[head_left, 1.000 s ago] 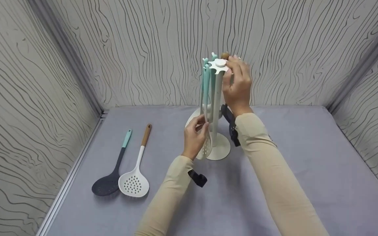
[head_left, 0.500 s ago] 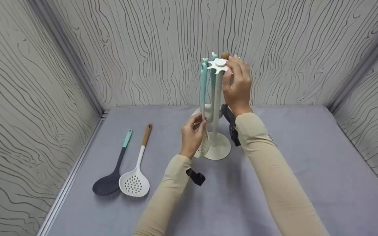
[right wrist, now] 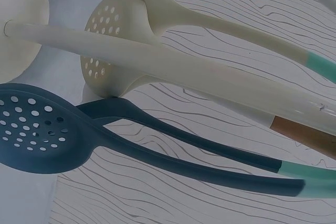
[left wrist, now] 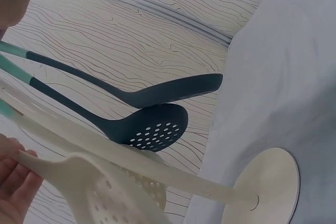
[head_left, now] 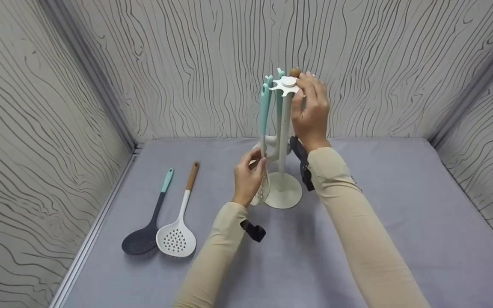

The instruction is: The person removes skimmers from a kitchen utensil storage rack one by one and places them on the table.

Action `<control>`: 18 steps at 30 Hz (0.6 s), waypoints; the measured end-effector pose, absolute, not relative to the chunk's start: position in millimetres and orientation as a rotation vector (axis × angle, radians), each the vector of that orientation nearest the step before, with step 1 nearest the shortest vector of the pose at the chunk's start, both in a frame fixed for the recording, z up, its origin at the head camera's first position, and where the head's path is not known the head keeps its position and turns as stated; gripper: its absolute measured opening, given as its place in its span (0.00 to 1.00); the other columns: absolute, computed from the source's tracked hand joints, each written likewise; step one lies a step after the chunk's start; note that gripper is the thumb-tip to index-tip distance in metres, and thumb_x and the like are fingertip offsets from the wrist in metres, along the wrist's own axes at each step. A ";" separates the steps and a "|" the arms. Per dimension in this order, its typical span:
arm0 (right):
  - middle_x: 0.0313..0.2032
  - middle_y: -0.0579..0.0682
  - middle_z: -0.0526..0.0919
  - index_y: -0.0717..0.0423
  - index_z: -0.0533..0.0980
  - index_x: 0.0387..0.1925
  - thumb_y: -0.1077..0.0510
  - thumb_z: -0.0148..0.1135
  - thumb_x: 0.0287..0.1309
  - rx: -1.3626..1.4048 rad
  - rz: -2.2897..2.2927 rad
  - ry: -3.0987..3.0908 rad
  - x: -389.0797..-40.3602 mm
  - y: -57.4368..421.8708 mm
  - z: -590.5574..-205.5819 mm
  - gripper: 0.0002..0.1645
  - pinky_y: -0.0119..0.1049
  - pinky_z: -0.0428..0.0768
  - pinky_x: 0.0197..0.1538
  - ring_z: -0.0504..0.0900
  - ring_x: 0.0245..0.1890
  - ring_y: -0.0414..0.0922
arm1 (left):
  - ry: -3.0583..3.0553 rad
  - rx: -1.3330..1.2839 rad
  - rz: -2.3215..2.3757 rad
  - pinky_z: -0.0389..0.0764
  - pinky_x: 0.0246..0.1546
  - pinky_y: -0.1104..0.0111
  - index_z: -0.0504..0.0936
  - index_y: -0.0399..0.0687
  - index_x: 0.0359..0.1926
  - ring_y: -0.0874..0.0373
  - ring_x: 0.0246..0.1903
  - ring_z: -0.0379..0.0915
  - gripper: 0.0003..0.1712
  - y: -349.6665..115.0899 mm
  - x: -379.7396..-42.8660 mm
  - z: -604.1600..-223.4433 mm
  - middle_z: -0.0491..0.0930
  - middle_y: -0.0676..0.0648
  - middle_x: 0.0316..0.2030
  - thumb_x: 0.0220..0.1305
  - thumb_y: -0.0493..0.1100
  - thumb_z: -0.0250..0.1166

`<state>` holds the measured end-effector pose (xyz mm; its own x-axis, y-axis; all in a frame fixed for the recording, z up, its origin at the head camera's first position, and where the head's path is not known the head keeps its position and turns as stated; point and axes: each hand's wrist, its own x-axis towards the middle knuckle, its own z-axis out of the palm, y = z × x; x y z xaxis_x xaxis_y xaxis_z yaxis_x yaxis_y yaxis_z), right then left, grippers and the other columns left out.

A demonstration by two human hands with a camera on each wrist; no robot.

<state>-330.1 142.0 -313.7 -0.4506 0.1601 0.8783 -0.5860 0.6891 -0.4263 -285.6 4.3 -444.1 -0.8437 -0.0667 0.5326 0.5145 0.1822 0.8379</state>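
My left hand (head_left: 247,177) pinches the shaft of a white skimmer (left wrist: 113,200) with a mint handle, upright at the stand's left. Its bowl has small holes. The handle's top end stands beside the hooks of the white utensil stand (head_left: 284,141), its hanging hole showing. At the stand's top, my right hand (head_left: 311,109) grips the right edge of the hooked disc (head_left: 285,84). Still hanging there are a dark slotted spoon (left wrist: 157,124), another dark utensil (left wrist: 178,86), a white utensil with a mint handle (right wrist: 236,30) and a white one with a brown handle (right wrist: 302,132).
On the grey cloth at left lie a dark skimmer (head_left: 141,239) with a mint handle and a white skimmer (head_left: 176,239) with a brown handle, their heads side by side. The stand's round base (head_left: 287,199) rests on the cloth, near the patterned back wall (head_left: 212,64).
The left hand and the white skimmer have shifted slightly left; the handle's end has come off its hook. The right hand keeps its place on the disc.
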 end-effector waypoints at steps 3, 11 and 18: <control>0.54 0.64 0.80 0.68 0.77 0.46 0.62 0.46 0.63 0.339 0.888 -1.846 -331.0 142.4 -314.1 0.17 0.45 0.66 0.75 0.74 0.63 0.59 | -1.997 -0.422 -1.714 0.84 0.53 0.70 0.77 0.30 0.52 0.44 0.48 0.80 0.16 3.6 -285.4 -443.6 0.81 0.33 0.44 0.65 0.34 0.60; 0.54 0.64 0.80 0.68 0.77 0.46 0.62 0.46 0.63 0.342 0.880 -1.835 -332.6 142.5 -315.8 0.18 0.44 0.65 0.75 0.74 0.63 0.59 | -1.982 -0.404 -1.720 0.85 0.51 0.69 0.76 0.29 0.53 0.43 0.47 0.80 0.17 0.6 -286.3 -446.2 0.80 0.32 0.45 0.65 0.34 0.60; 0.54 0.63 0.80 0.68 0.77 0.46 0.63 0.46 0.64 0.339 0.881 -1.832 -332.6 142.9 -315.1 0.17 0.45 0.65 0.75 0.74 0.63 0.58 | -1.974 -0.374 -1.727 0.85 0.50 0.67 0.77 0.29 0.52 0.42 0.46 0.80 0.16 -0.3 -288.1 -448.7 0.81 0.31 0.44 0.64 0.34 0.61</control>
